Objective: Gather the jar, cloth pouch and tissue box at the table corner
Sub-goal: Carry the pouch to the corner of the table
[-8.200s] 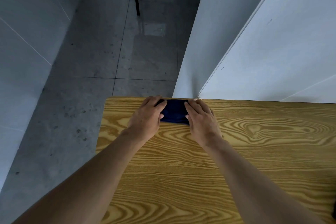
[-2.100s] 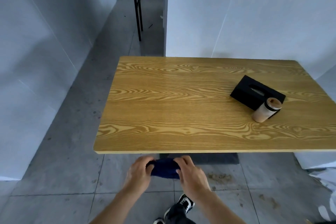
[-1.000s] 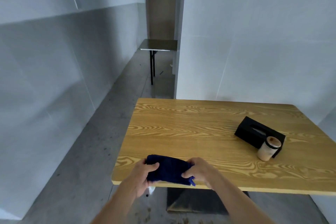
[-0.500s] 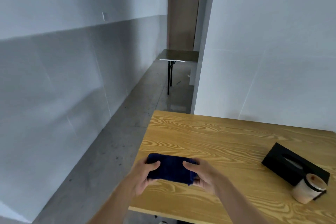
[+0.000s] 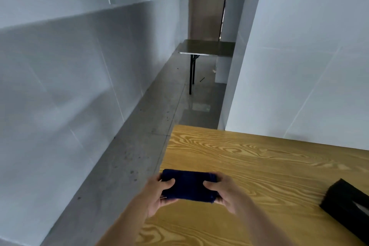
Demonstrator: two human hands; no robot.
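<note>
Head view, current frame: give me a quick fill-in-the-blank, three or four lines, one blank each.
1. The cloth pouch is held by ____ hands.
2. The pouch's colour is dark ____.
3. The black tissue box sits at the frame's ____ edge.
4. The left hand and right hand hold the pouch above the ____ table.

Missing words: both; blue; right; wooden

Two hands [image 5: 157,195] [image 5: 227,195], one pouch [image 5: 187,184], one tissue box [image 5: 347,201], two tables [image 5: 259,166] [image 5: 207,47].

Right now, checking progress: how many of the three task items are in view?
2: dark blue cloth pouch held in both hands at the table's left edge; black tissue box at right. Jar out of frame.
</note>
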